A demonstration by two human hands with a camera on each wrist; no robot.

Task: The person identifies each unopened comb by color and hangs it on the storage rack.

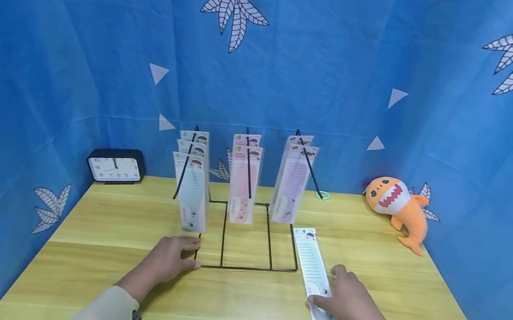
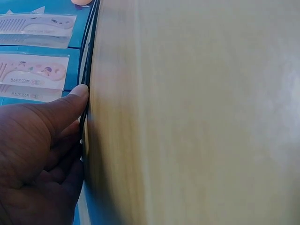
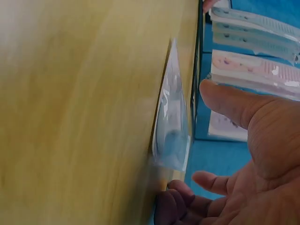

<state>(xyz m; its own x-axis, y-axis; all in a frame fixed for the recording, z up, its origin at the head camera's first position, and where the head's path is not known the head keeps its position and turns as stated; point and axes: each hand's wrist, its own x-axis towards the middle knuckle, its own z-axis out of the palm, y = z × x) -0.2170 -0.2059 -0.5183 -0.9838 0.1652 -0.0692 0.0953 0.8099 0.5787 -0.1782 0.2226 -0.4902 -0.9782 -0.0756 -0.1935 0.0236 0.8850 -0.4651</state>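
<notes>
A black wire rack [image 1: 243,267] stands on the table in the head view, with packaged plastic combs hanging from its hooks: bluish ones [image 1: 190,188] on the left, pink ones [image 1: 243,183] in the middle, purple ones [image 1: 292,183] on the right. At the front left corner of the base, my left hand [image 1: 171,259] holds the wire with thumb and fingers. One bluish packaged comb [image 1: 313,263] lies flat on the table, right of the rack. Over its near end is my right hand [image 1: 347,300]. In the right wrist view, thumb and fingers spread apart around that package [image 3: 171,126].
A black-framed clock [image 1: 115,166] sits at the table's back left. At the back right an orange plush shark [image 1: 398,209] leans by the blue curtain [image 1: 273,61]. A small green ring [image 1: 323,195] shows near the right hook's tip.
</notes>
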